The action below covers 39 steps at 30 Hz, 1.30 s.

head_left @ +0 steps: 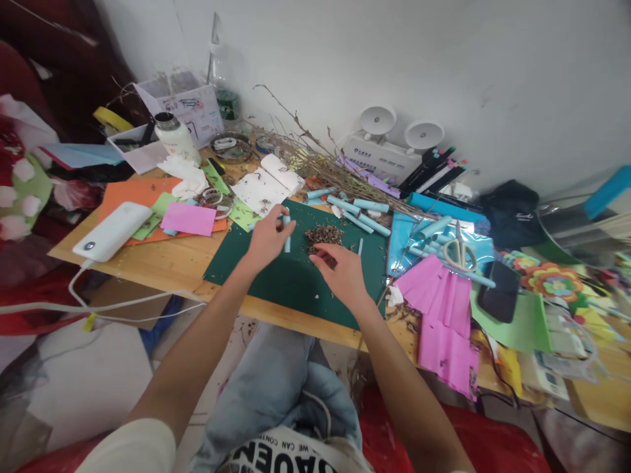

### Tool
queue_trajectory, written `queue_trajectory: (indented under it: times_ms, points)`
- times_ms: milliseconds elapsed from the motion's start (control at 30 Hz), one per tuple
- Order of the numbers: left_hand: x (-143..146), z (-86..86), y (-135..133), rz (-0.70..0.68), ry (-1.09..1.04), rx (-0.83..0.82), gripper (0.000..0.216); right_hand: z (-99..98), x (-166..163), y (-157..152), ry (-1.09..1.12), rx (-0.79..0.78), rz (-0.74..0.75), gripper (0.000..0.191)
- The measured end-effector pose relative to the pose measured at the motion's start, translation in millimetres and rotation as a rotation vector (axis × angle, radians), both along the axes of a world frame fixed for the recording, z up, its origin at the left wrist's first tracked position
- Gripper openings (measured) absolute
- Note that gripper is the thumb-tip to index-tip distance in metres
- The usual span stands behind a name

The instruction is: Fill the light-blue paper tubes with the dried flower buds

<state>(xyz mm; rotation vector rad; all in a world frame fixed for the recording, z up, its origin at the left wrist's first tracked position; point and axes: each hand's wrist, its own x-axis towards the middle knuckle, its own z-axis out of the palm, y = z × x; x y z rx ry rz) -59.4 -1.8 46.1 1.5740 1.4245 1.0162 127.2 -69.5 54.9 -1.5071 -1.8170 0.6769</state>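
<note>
On the green mat (296,284) at the middle of the worktop (185,270), the left hand (266,238) pinches a light blue tube (287,244), upright, between thumb and fingers. The right hand (344,269) rests its fingertips at the near side of a pile of dried plant bits (321,234); whether they pinch any, I cannot tell.

At the back left, a white box (202,108) has dry stalks rising from it, and a round dish (231,156) holds a small white object. Behind the dish, a clear bottle with a green label (227,105) has a rod standing at its top. More blue tubes (365,214) lie at the mat's far edge; others lie by a clear blue packet (401,246), inside or on top being hard to say.

A clear container (566,230) at the right is blurred, its contents unclear. Green surface shows between the hands and along the mat's near side, close to the worktop's front edge. At right, pink paper (448,348) hangs past that edge.
</note>
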Motion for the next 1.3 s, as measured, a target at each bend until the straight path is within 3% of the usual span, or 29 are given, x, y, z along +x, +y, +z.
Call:
queue_trajectory:
  times_ms: [167, 267, 333, 500, 800, 933, 1033, 1133, 1233, 1300]
  points:
    - [-37, 23.4, 4, 0.114, 0.627, 0.088, 0.032, 10.2, -29, 39, -0.543, 0.085, 0.104, 0.032]
    - [-44, 31.1, 2, 0.203, 0.802, 0.037, 0.047, 11.0, -58, 71, -0.676, 0.161, 0.186, 0.043]
    - [-47, 30.7, 3, 0.234, 0.885, 0.025, 0.042, 7.2, -72, 87, -0.72, 0.167, 0.214, 0.045]
    - [-49, 16.9, 11, 0.215, 0.918, 0.141, 0.02, -6.3, -76, 99, -0.763, 0.188, 0.237, 0.037]
    - [-43, -8.2, 31, 0.209, 0.91, 0.166, 0.023, -13.4, -62, 95, -0.856, 0.279, 0.333, 0.032]
    - [-51, -17.3, 42, 0.122, 0.835, 0.147, 0.027, 2.2, -40, 83, -0.757, 0.257, 0.285, 0.032]
    - [-52, -17.0, 43, 0.118, 0.694, 0.188, 0.03, 15.1, -6, 62, -0.422, 0.189, 0.161, 0.028]
    - [-39, -5.4, 28, 0.195, 0.313, 0.225, 0.036, 14.2, 24, 36, 0.082, 0.116, -0.01, 0.018]
    - [-12, 13.4, -3, -0.034, -0.242, 0.095, 0.039, 0.8, 36, 19, 0.491, -0.024, -0.053, 0.024]
    - [10, 24.2, -25, -0.119, -0.466, 0.027, 0.043, -8.0, 36, 14, 0.594, -0.076, -0.027, 0.025]
